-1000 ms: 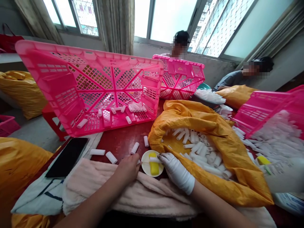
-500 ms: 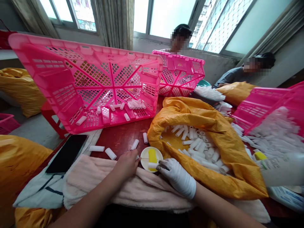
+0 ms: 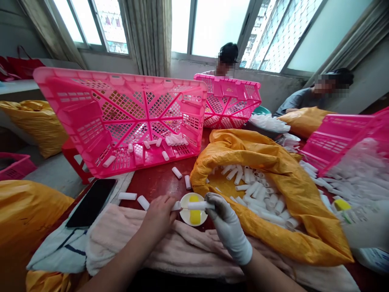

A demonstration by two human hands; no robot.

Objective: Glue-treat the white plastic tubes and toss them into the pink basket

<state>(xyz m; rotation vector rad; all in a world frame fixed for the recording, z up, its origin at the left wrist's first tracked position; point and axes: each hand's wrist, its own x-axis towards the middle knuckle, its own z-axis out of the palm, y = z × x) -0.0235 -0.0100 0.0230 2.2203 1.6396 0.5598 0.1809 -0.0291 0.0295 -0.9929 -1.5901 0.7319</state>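
Observation:
My left hand [image 3: 159, 215], bare, is closed on a short white tube [image 3: 176, 206], with a thin stick showing at its right end. My right hand [image 3: 229, 231] wears a white glove with dark smudges on the fingers and pinches the right end of another white plastic tube [image 3: 197, 206]. That tube lies level, its left end toward the stick; whether they touch I cannot tell. Both tubes are above or beside a small white dish [image 3: 184, 219] holding a yellow sponge [image 3: 195, 217]. Loose tubes [image 3: 176, 172] lie on the red table beyond my left hand.
A tipped pink crate [image 3: 148, 119] with several tubes stands behind. An open yellow sack [image 3: 273, 152] of tubes sits right, beside a bottle [image 3: 364, 223]. A phone [image 3: 91, 202] and pink towel [image 3: 121, 239] lie left and in front. Two people sit across.
My right hand has raised its tube from the sponge's near end and brought it level with my left hand. One loose tube lies farther from me. The view has shifted slightly.

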